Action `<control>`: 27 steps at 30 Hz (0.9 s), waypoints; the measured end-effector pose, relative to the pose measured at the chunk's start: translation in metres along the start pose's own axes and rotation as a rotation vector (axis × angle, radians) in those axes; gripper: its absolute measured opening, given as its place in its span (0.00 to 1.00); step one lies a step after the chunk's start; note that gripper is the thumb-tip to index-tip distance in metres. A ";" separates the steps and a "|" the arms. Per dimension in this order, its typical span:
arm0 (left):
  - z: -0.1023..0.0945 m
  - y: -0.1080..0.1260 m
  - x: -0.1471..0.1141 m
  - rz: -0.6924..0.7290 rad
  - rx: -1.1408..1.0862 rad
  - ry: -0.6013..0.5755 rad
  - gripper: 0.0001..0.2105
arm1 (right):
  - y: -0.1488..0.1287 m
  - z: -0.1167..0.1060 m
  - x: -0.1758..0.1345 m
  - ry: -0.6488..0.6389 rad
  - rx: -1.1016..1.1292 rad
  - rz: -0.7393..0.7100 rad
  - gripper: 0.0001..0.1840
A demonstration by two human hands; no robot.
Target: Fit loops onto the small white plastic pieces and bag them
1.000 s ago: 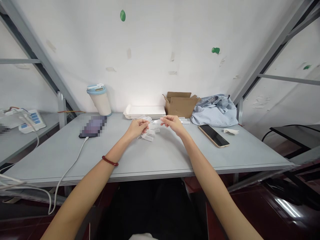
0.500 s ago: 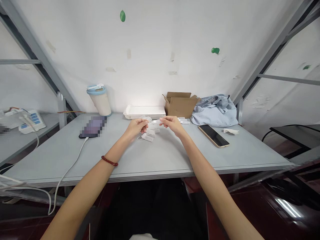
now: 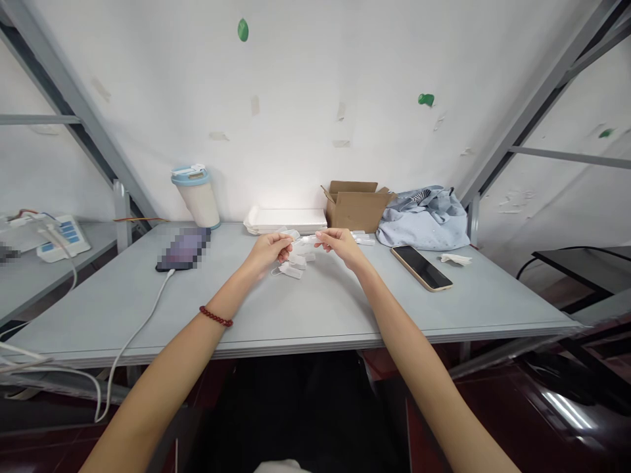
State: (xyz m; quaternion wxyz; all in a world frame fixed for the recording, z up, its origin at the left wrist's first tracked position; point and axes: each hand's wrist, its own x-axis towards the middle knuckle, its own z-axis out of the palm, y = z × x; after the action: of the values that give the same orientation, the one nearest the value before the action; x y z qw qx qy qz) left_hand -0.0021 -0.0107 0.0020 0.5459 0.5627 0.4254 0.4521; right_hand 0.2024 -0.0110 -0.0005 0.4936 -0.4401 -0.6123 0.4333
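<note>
Between my two hands, just above the table, is a small whitish tag-like piece (image 3: 306,240), partly see-through. My left hand (image 3: 269,251) pinches its left end, with thumb and fingers closed. The right end is pinched between the thumb and fingers of my right hand (image 3: 341,246). Fingers cover both ends, and the fine detail is too small to make out. Below the hands, several similar white tags (image 3: 290,270) lie on the table, one with a thin loop at its end. More whitish pieces (image 3: 363,240) lie just beyond my right hand.
Along the wall on the grey table (image 3: 315,309) stand a tumbler (image 3: 200,202), a stack of white trays (image 3: 290,218), an open cardboard box (image 3: 357,210) and bundled blue cloth (image 3: 424,220). A phone (image 3: 421,268) and crumpled tissue (image 3: 456,260) lie right; a cabled phone (image 3: 182,251) lies left.
Both hands keep nearly the same place and the same pinch on the piece. The view has shifted very slightly; nothing on the table has visibly moved.
</note>
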 end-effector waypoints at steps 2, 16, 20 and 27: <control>-0.001 -0.001 0.001 0.004 0.004 -0.005 0.09 | 0.000 0.000 0.000 0.000 0.004 -0.006 0.20; -0.001 -0.002 0.001 0.037 0.025 -0.016 0.12 | 0.007 0.006 0.003 0.072 0.019 -0.054 0.18; 0.000 -0.001 0.000 0.040 0.029 -0.017 0.13 | 0.008 0.006 0.003 0.073 0.029 -0.063 0.18; 0.000 -0.002 0.000 0.058 0.052 -0.014 0.14 | 0.005 0.006 0.002 0.076 -0.023 -0.064 0.20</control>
State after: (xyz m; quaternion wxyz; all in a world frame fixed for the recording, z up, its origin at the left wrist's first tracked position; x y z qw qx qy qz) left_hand -0.0023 -0.0108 0.0004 0.5208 0.5917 0.4167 0.4528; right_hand 0.1967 -0.0089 -0.0058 0.5248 -0.4421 -0.6120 0.3932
